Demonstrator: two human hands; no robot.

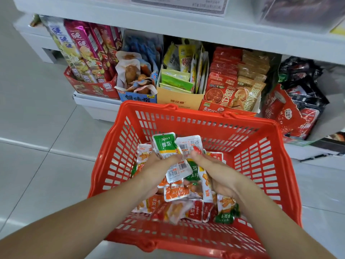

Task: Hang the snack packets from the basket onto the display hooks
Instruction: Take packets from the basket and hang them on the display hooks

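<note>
In the middle of the red basket (205,114), a green snack packet (164,144) is pinched by the left hand (158,165) and a white packet (188,143) by the right hand (211,169), both pointed the long way toward the far edge, with the pile of packets (179,208) seen just under both hands.

Premises: small grocery shop. White shelf unit (130,17), bottom tier packed with open display cartons (179,100) of packaged snacks; printed label (179,4) above; red shopping basket (186,240); pale tiled floor (37,165).
</note>
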